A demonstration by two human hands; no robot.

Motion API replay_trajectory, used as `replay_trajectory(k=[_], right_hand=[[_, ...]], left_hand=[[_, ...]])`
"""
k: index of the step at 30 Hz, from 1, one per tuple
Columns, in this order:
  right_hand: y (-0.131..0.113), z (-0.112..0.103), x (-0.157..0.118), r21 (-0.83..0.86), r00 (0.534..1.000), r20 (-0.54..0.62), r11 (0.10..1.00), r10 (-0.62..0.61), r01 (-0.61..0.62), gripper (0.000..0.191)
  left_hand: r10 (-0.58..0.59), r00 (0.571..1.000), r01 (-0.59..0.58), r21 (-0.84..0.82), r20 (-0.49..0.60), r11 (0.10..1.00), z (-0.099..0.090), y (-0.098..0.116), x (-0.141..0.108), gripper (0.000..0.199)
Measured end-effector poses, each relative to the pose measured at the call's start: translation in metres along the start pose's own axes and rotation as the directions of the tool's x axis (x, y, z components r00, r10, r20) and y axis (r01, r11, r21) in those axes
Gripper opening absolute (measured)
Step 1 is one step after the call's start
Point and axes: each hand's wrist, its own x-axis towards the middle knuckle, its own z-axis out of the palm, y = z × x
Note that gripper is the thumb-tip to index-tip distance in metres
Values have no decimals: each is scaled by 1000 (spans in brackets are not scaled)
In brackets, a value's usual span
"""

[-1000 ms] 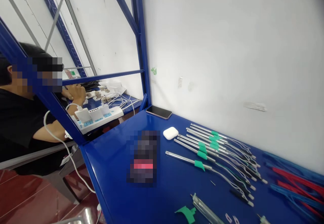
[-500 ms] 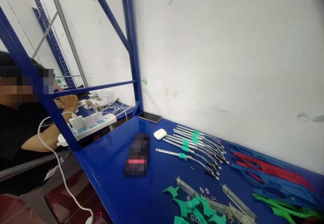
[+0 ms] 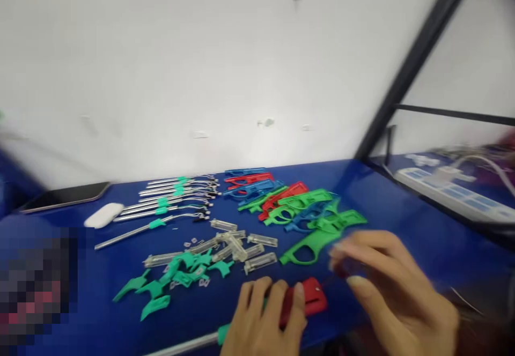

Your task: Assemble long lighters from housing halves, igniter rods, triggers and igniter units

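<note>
My left hand (image 3: pixel 267 318) lies closed over a red plastic lighter shell (image 3: pixel 314 297) at the table's near edge. A silver metal tube (image 3: pixel 185 345) with a teal collar runs out to the left from under this hand. My right hand (image 3: pixel 398 297) hovers just right of the shell, its fingers curled toward the thumb and blurred. A small dark reddish patch shows between those fingertips; I cannot make out what it is. Beyond the hands lie green lighter shells (image 3: pixel 311 246), clear plastic tanks (image 3: pixel 260 262) and teal trigger pieces (image 3: pixel 155 306).
Metal tubes with wires (image 3: pixel 137 232) lie in a row at the left, near a white case (image 3: pixel 104 215) and a phone (image 3: pixel 66 196). Blue and red shells (image 3: pixel 251 188) are by the wall. A dark frame post (image 3: pixel 414 61) and a power strip (image 3: pixel 462 192) stand right.
The view has swung to the right along the table. Both my hands, the red shell by the left one and the right-hand frame are now in sight; the person at left has gone out of view.
</note>
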Motion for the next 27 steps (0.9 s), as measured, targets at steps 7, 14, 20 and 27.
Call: replay_trajectory(k=[7, 14, 20, 27], right_hand=[[-9, -3, 13, 61, 999, 33, 998, 2, -4, 30], [-10, 0, 12, 135, 998, 53, 990, -39, 32, 34], [-7, 7, 14, 121, 998, 62, 993, -5, -3, 29], [-3, 11, 8, 158, 1000, -10, 987, -9, 10, 21]], left_hand=[[26, 999, -29, -99, -31, 995, -2, -8, 5, 31], [30, 999, -32, -110, -25, 993, -3, -11, 4, 30], [35, 999, -38, -102, -35, 994, -3, -11, 4, 30], [42, 998, -45, -72, -41, 996, -1, -11, 5, 29]])
